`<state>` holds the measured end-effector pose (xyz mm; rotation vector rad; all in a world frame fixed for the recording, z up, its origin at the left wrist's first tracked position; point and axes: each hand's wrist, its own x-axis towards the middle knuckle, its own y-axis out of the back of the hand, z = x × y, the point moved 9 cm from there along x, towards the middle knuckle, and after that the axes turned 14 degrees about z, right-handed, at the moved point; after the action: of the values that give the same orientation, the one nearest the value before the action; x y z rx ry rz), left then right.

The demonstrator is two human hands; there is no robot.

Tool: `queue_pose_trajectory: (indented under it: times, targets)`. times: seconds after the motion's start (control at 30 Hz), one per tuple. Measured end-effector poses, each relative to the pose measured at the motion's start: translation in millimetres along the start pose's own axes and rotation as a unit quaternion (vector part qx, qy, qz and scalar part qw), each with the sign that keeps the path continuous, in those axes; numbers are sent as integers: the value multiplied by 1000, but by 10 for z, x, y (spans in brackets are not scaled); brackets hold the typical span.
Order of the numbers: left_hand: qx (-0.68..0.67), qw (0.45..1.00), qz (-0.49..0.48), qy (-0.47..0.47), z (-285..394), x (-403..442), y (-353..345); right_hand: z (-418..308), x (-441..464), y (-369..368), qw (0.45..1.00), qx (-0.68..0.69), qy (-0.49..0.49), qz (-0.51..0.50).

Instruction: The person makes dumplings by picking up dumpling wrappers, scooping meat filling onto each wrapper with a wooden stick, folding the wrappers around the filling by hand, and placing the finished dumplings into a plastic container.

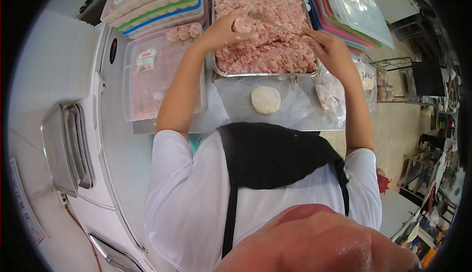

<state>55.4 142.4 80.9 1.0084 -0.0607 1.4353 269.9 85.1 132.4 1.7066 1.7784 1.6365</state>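
A metal tray (216, 61) full of pinkish minced meat (265, 1) lies on the metal table. Over the tray's left part, my left hand (228, 30) is closed around a small round dumpling (243, 25). My right hand (324, 46) is over the tray's right part, its fingers pinched on a thin spatula (282, 25) that points toward the dumpling; the tool is partly blurred. A stack of round pale dough wrappers (266, 100) sits on plastic in front of the tray. Several finished dumplings (184, 32) rest at the top of a lidded plastic container on the left.
Lidded containers (157, 1) are stacked at the back left, above the lower container (129, 83). More plastic lids (356, 6) are piled at the back right. A plastic bag (330, 92) lies right of the wrappers. Metal trays (59, 149) stand at the far left.
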Motion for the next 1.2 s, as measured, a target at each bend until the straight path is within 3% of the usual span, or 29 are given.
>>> queue_pose_trajectory:
  times: [0.03,0.07,0.13,0.23,0.33,0.43,0.53,0.63,0.73,0.8,0.93,1.03,1.13,1.2]
  targets:
    - [23,996,56,-63,82,-17,104,-4,-9,32,998,49,-30,-12]
    - [9,1000,-5,17,-85,-27,16,11,-16,21,993,98,-61,-25]
    - [-21,976,-128,176,-101,-76,-52,-41,-76,-229,988,148,-25,-27]
    - [-20,978,-96,186,-178,-87,4,90,-144,-555,984,124,-87,-96]
    - [54,988,-35,138,-558,-293,297,511,-314,-641,971,158,-154,-88]
    - [77,980,12,181,-938,-612,864,782,-404,-537,970,182,-147,-65]
    - [202,939,53,274,-1816,-1118,1394,1007,-474,-504,946,221,-226,-75]
    - [385,900,110,175,-1886,-1122,1651,1121,-449,-544,937,225,-260,-67]
    - [292,886,129,336,-2121,-1172,1633,1134,-389,-613,926,245,-281,-55]
    - [309,873,109,361,-2068,-1063,1554,1050,-315,-615,926,248,-279,-60]
    - [352,875,86,322,-1981,-920,1414,952,-224,-593,935,200,-281,-87]
    - [342,873,81,337,-2011,-881,1405,986,-207,-619,962,49,-203,-178]
    - [279,904,48,321,-1993,-916,1344,945,38,-384,962,-192,1,-194]
    - [310,930,55,192,-1844,-908,1292,861,270,-158,923,-306,-26,-231]
